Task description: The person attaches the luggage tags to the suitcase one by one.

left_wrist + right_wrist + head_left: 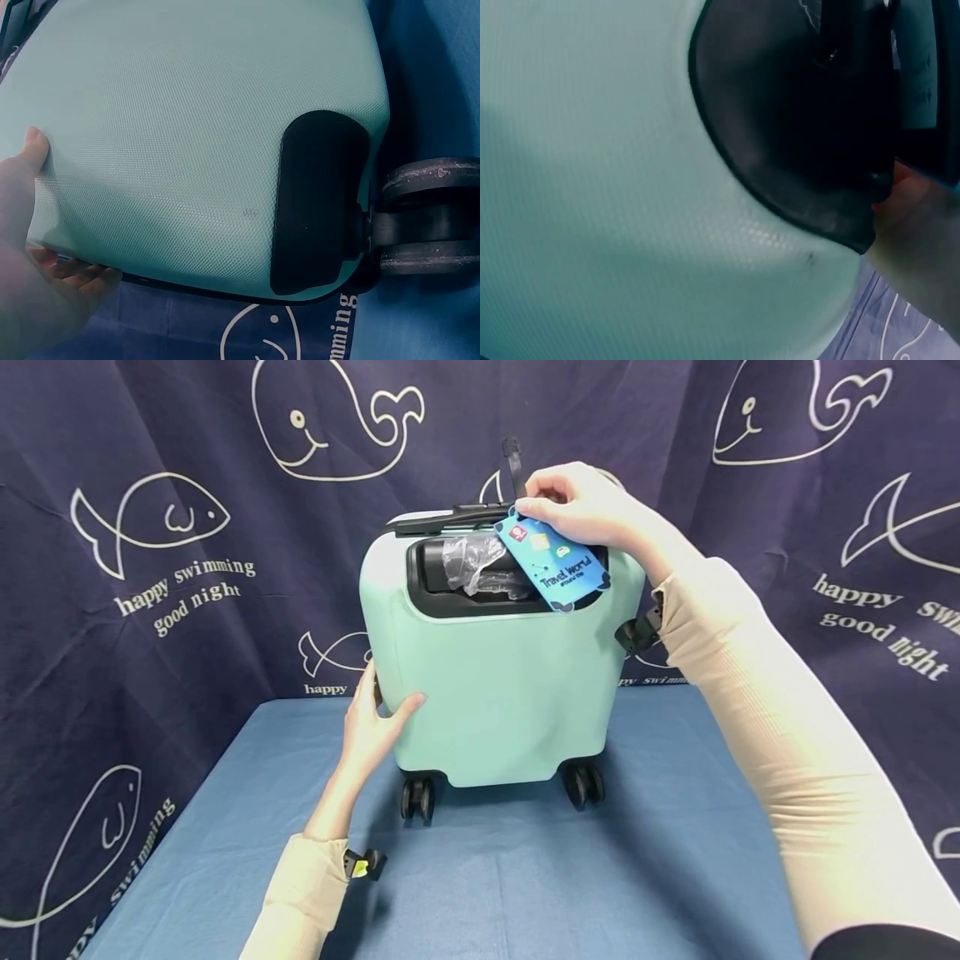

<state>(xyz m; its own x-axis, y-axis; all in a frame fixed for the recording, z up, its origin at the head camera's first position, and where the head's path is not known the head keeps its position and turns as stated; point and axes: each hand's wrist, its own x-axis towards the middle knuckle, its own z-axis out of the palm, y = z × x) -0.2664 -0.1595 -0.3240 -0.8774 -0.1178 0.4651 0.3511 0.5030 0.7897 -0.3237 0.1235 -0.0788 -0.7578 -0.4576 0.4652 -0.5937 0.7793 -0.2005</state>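
Note:
A mint-green suitcase (502, 693) stands upright on its black wheels (417, 799). My left hand (367, 727) grips its left side, thumb on the front face and fingers round the rear edge, as the left wrist view shows too. At the top, my right hand (581, 510) pinches the strap end of a blue luggage tag (558, 564) printed "Travel World". From its fingertips a black strap (514, 468) with a buckle sticks up. The tag hangs slanted over the dark recess, where crumpled clear plastic (472, 560) wraps the handle.
The suitcase stands on a blue cloth-covered table (480, 877). Close behind it hangs a dark blue curtain (187, 435) with white whale and fish drawings. Camera mounts are strapped to both wrists.

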